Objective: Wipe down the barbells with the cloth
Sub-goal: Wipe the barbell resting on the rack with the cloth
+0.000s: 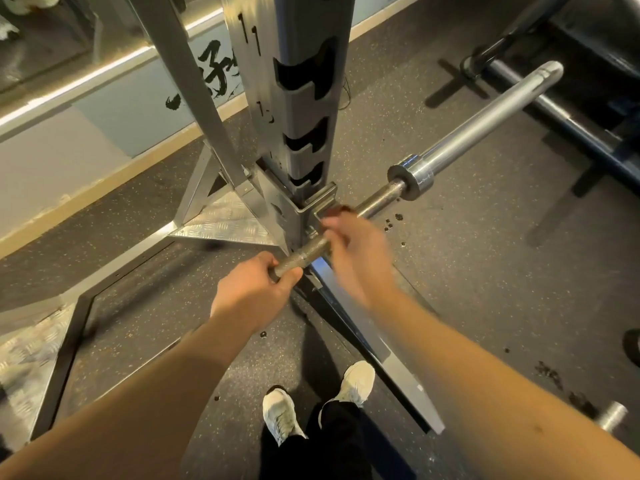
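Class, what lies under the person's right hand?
The barbell's knurled shaft runs beneath the right hand; the stretch it covers is hidden, and blur leaves any cloth unclear.

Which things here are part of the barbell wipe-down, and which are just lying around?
Job:
- barbell
- left hand, gripping its rough middle
- right hand, blurred at the bar
- cloth: not clearly visible

Lying about:
- rack post
- blue frame behind
- bar stub, lower right
- dark crumbs on the floor
- white shoes

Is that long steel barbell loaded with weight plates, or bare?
Bare on the visible end: the chrome sleeve of the steel barbell carries no plates.
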`<state>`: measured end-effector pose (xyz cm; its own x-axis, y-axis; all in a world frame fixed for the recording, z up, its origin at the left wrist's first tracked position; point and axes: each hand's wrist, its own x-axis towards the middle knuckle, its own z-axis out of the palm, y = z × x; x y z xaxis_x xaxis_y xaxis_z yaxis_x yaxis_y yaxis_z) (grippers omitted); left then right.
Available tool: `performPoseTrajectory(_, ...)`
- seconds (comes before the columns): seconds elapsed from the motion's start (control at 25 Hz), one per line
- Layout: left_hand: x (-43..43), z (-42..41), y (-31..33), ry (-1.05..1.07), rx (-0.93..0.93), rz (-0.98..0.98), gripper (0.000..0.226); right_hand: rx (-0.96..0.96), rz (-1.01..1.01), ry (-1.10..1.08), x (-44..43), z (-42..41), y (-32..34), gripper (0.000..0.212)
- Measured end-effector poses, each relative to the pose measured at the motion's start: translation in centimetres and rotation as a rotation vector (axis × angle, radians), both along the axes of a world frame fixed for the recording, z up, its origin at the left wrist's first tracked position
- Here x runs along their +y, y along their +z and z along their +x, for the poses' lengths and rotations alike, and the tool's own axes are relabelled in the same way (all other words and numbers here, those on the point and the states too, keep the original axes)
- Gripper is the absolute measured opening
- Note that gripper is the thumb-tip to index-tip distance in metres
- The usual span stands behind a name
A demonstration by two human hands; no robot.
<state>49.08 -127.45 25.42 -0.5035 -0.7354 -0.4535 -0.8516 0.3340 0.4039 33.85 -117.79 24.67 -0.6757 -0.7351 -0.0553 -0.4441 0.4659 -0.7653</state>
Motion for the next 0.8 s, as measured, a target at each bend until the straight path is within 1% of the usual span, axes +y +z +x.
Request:
performPoseTrajectory(0.08,0.2,-0.4,0.3,-0.015,-0.021,-0.025,0.035,0.098,0.048,0.175,0.6,2.6,0.5,0.026)
performPoseTrajectory(0.16,0.5,-0.4,0.4,-0.031,0.002,-0.065,0.033,0.108,0.127,0.221,0.7,-0.3,1.2,0.027)
performPoseTrajectory(0.2,0.6,-0.3,0.4,-0.038,0.020,-0.087,0.033,0.099,0.190,0.167,0.8,-2.2,1.5,0.028)
performPoseTrajectory(0.24,0.6,-0.2,0.4,-0.045,0.036,-0.106,0.032,0.087,0.219,0.041,1.0,-4.4,1.7,0.028)
performPoseTrajectory(0.28,0.6,-0.1,0.4,-0.056,0.048,-0.125,0.033,0.072,0.190,-0.102,1.1,-5.8,1.8,0.028)
performPoseTrajectory(0.32,0.7,0.0,0.4,-0.066,0.056,-0.145,0.033,0.074,0.158,-0.194,1.0,-5.8,1.6,0.028)
performPoseTrajectory(0.36,0.6,0.0,0.3,-0.072,0.056,-0.162,0.033,0.100,0.145,-0.211,0.7,-4.1,1.4,0.026)
performPoseTrajectory(0.44,0.7,0.0,0.3,-0.069,0.055,-0.168,0.032,0.133,0.093,0.003,0.4,1.6,0.8,0.021)
performPoseTrajectory(0.52,0.9,0.0,0.3,-0.063,0.071,-0.173,0.031,0.211,0.021,0.171,1.5,3.0,0.8,0.018)
performPoseTrajectory(0.56,0.9,0.0,0.3,-0.062,0.077,-0.177,0.031,0.235,0.057,0.174,1.6,1.5,1.0,0.019)
performPoseTrajectory(0.64,0.8,0.0,0.3,-0.054,0.082,-0.165,0.033,0.296,0.189,0.044,1.5,-1.5,1.2,0.024)
performPoseTrajectory(0.68,0.7,0.1,0.2,-0.052,0.082,-0.155,0.034,0.308,0.226,-0.022,1.5,-1.6,1.0,0.027)
performPoseTrajectory(0.72,0.7,0.1,0.2,-0.049,0.082,-0.153,0.035,0.330,0.243,-0.041,1.4,-0.6,0.5,0.028)
performPoseTrajectory(0.8,0.8,0.2,0.2,-0.043,0.074,-0.155,0.035,0.430,0.284,0.107,1.2,1.8,0.0,0.028)
